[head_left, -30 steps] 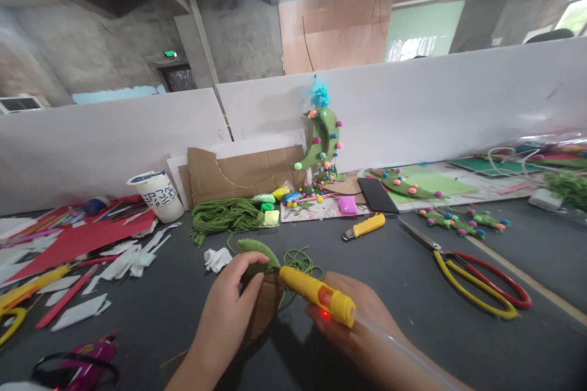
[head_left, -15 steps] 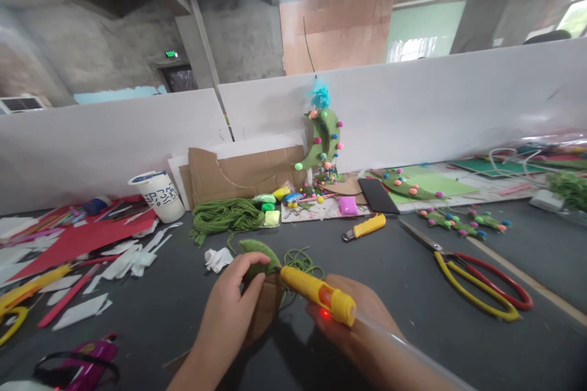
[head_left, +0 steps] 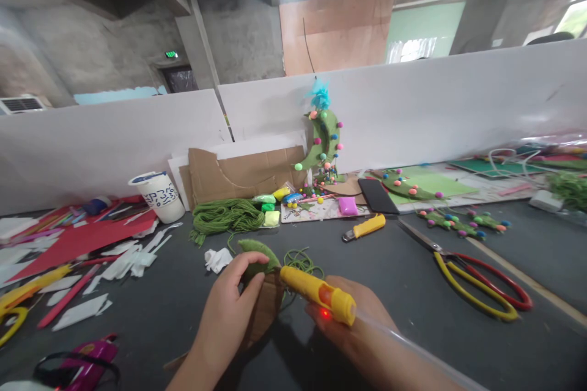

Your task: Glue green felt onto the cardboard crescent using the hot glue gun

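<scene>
My left hand [head_left: 233,299] pinches a curved cardboard piece [head_left: 268,305] whose far end is covered in green yarn [head_left: 259,252]. A yellow hot glue gun [head_left: 316,293] is gripped in my right hand [head_left: 353,330], with a clear glue stick [head_left: 403,342] trailing from its back and a small red light glowing beneath. The nozzle meets the cardboard's right edge, just below the green part; whether glue is coming out cannot be seen. Loose green yarn [head_left: 303,260] lies behind the nozzle, and a crumpled white tissue [head_left: 217,260] is left of the piece.
Behind my hands are a green yarn skein [head_left: 229,215], a yellow utility knife [head_left: 364,228] and a black phone [head_left: 378,195]. Large scissors [head_left: 463,269] lie at right. A pompom-covered green crescent [head_left: 332,134] stands by the white partition. Paper scraps [head_left: 142,256] and a purple tool [head_left: 89,366] are at left.
Almost nothing differs; both hands, the glue gun and the cardboard piece keep nearly the same positions.
</scene>
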Motion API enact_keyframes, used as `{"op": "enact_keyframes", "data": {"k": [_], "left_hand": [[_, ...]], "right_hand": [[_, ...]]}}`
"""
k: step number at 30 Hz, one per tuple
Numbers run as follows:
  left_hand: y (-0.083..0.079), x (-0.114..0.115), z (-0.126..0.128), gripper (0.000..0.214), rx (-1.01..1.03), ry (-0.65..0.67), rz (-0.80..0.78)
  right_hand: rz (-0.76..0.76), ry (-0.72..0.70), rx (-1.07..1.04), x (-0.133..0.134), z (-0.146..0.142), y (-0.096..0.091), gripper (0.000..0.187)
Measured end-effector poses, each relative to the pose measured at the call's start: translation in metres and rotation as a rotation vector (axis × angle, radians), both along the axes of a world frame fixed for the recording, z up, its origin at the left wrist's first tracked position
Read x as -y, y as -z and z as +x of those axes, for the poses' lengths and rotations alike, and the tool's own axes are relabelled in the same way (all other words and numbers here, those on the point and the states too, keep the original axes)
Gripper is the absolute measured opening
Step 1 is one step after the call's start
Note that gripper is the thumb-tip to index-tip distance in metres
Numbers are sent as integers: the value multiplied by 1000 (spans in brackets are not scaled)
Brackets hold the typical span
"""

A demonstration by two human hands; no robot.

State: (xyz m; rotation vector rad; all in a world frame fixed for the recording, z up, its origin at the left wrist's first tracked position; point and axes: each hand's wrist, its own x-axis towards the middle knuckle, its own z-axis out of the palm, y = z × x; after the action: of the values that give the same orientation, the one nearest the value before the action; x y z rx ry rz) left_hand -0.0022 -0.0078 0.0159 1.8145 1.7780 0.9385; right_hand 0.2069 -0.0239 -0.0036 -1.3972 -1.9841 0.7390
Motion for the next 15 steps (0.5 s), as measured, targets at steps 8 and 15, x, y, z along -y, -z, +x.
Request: {"op": "enact_keyframes", "data": {"k": [8, 15], "left_hand": [[-1, 2, -1, 19, 6, 3, 16], [-1, 1, 1, 19, -11, -1, 24]], "right_hand": [[37, 7, 16, -2, 1, 3, 19], [63, -21, 22, 1, -1, 0, 19]]}}
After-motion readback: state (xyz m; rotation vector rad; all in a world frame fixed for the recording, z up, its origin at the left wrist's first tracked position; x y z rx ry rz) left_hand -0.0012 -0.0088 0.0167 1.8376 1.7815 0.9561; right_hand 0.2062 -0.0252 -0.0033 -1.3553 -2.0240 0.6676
